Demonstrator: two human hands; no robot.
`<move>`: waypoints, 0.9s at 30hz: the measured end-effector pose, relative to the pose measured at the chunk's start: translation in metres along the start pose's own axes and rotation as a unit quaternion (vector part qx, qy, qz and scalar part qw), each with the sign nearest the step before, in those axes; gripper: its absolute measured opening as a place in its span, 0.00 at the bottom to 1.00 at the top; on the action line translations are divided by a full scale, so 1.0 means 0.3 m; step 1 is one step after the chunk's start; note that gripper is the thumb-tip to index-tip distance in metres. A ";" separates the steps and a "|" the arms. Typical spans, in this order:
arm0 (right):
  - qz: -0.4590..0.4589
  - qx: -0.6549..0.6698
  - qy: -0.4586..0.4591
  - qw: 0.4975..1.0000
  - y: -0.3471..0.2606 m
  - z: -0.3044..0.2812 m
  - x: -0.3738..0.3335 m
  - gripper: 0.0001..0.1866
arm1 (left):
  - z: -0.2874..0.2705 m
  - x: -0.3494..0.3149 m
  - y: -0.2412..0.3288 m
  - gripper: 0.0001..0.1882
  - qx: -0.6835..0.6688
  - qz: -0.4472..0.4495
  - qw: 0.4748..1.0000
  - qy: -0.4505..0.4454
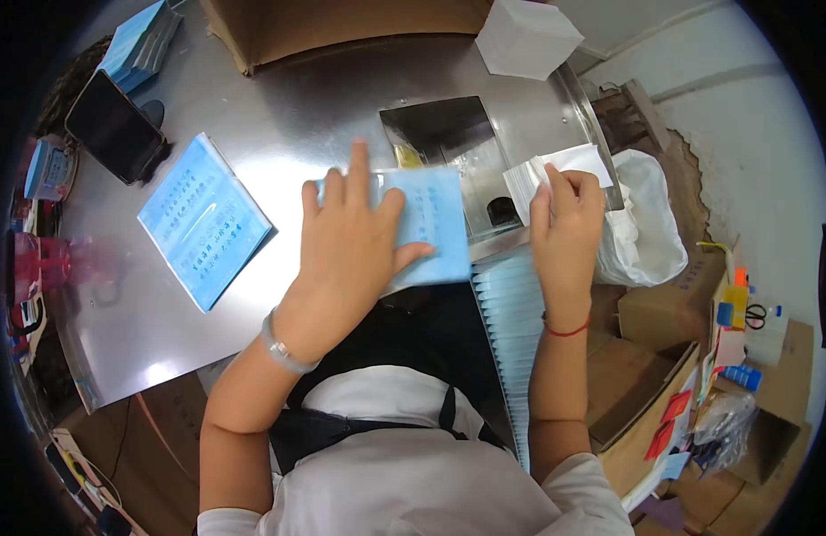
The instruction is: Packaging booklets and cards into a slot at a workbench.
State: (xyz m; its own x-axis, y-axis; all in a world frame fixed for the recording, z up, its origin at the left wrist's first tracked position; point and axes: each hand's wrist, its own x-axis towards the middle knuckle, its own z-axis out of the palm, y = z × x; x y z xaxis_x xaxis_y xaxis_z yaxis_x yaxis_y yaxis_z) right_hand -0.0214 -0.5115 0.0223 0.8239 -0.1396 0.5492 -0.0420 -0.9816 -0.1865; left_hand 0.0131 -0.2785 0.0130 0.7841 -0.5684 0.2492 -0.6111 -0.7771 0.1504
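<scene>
My left hand (349,243) lies flat, fingers spread, pressing a light blue packet (435,223) onto the steel table (288,134) near its front edge. My right hand (567,234) is curled over a stack of white folded sheets (556,170) at the table's right end, fingertips on the top sheet. Below it, a long row of light blue packets (513,322) stands on edge, running toward my lap.
A second pile of blue packets (203,219) lies to the left. A dark phone (115,127) and more blue packets (141,43) sit at far left. A cardboard box (342,27), a white sheet (525,37), a white bag (643,223) and cartons (672,304) surround the table.
</scene>
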 end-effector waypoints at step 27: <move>-0.104 0.244 -0.090 0.960 -0.178 0.208 -0.020 0.09 | -0.025 -0.316 -0.352 0.27 0.033 -0.241 0.962 0.124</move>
State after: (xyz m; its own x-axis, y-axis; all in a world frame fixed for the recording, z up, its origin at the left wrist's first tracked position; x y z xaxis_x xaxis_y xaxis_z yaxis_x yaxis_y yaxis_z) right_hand 0.0110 -0.4502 -0.0218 0.8723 0.1208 0.4738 0.3672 -0.8018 -0.4715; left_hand 0.0026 -0.1405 -0.0194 0.9198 -0.0632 0.3874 -0.1694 -0.9542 0.2466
